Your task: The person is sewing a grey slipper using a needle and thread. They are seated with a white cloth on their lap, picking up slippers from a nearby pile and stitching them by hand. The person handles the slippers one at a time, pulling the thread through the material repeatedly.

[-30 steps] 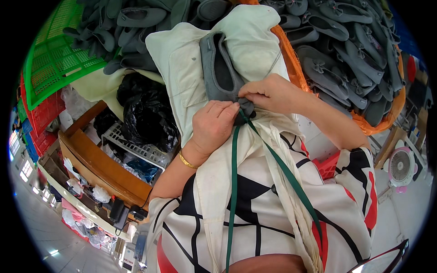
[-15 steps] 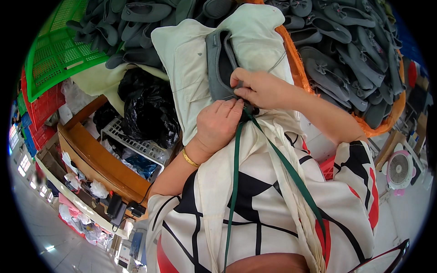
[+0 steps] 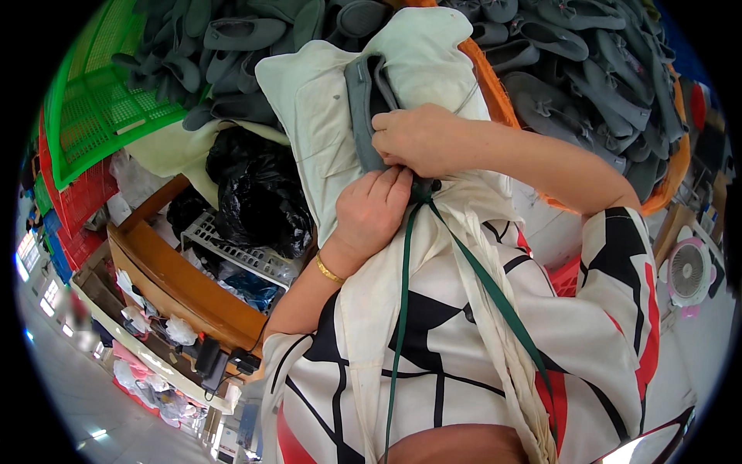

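A dark grey cloth slip-on shoe [image 3: 360, 116] lies lengthwise on the white padded cloth [image 3: 309, 100] in front of me, its opening facing up. My left hand [image 3: 372, 203], with a gold bracelet at the wrist, is closed on the near end of the shoe. Over the shoe's opening, close above the left fingers, my right hand [image 3: 417, 141] is closed with its fingers pinched; what they hold is hidden. A thin grey thread [image 3: 467, 99] shows on the cloth to the right. Under my hands a dark green strap [image 3: 495, 282] hangs from a dark round piece on my cream apron [image 3: 367, 340].
Grey shoes [image 3: 246, 34] are heaped at the far left beside a green plastic basket [image 3: 93, 108]. More fill an orange-edged sack [image 3: 487, 77] at the right. A black plastic bag [image 3: 259, 193] and an open wooden drawer [image 3: 178, 278] are at the left; a fan [image 3: 690, 272] stands at the right.
My right hand has shifted slightly left and turned over the shoe's opening, its elbow swinging outward to the right. The left hand keeps its place on the shoe. The whole view has tilted slightly.
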Motion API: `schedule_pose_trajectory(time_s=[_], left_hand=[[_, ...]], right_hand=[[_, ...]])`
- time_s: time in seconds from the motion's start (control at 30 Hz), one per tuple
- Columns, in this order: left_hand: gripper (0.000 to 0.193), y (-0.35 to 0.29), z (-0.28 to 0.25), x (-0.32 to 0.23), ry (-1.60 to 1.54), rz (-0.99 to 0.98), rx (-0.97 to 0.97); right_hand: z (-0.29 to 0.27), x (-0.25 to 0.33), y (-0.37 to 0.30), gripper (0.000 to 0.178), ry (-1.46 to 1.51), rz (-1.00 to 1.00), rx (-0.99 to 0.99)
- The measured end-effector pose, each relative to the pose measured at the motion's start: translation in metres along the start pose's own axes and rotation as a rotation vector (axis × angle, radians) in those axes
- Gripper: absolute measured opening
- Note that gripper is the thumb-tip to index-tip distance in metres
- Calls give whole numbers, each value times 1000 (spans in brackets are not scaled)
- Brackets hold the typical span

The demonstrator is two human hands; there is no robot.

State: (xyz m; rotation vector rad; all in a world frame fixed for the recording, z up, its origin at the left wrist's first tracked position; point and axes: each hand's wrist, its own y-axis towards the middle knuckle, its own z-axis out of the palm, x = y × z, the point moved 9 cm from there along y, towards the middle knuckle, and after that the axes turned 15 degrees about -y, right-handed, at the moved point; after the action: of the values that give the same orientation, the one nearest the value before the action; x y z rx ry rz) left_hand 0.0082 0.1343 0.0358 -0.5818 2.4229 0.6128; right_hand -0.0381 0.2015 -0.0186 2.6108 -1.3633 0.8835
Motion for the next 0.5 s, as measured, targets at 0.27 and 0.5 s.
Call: schedule_pose_trajectory(time_s=[0.27, 0.5], left_hand=[[24, -1, 2, 16, -148, -87, -76], [17, -3, -3, 33, -311, -288, -107]], right_hand=[[-18, -35, 19, 19, 1018, 493, -188], [-164, -112, -33, 21, 1116, 360, -565]])
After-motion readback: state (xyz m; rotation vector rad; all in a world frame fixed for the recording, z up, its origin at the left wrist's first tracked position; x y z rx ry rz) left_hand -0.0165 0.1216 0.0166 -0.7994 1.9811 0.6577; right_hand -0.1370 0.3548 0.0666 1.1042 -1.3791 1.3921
